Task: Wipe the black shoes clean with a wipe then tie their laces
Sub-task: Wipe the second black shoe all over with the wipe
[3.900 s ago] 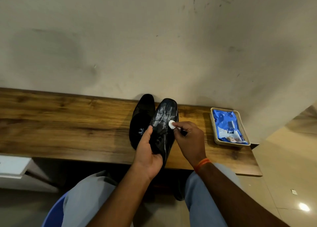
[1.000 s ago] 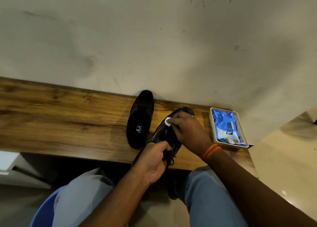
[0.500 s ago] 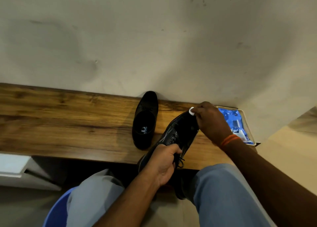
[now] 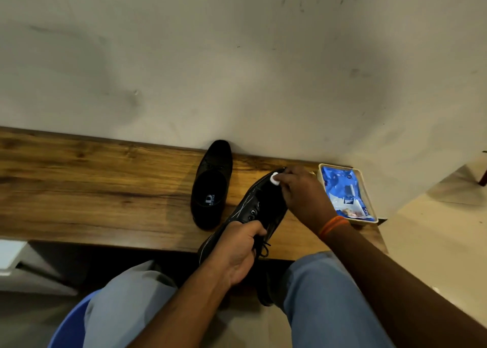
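**Right now: toe of the laced shoe under the wipe**

Right now my left hand [image 4: 238, 250] is curled round the back half of the laced shoe [image 4: 257, 210], thumb and fingers gripping near the eyelets, with the loose laces [image 4: 263, 247] trailing below my knuckles. The shoe lies tilted, heel toward my lap and past the front edge of the wooden bench [image 4: 92, 184], toe pointing up and away toward the wall. My right hand [image 4: 300, 192] pinches a small balled white wipe [image 4: 275, 177] between fingertips and presses it on the toe.

The other shoe [image 4: 212, 187] stands flat on the bench just left of this one, opening toward me, untouched by either hand. Beside my right wrist sits a cream tray [image 4: 369, 202] holding a blue wipe packet [image 4: 342, 192].

I judge the leather to be stiff and glossy, so it will likely turn slick where damp; holding by the laced throat and the collar feels safer than by the polished sides. The shoe looks light enough for one hand, though the heel overhanging the bench means a slack grip could let it drop. The wipe is soft and tiny, easily lost from a pinch. Laces are limp and still untied; wiping seems mid-way, with the second shoe yet to do.
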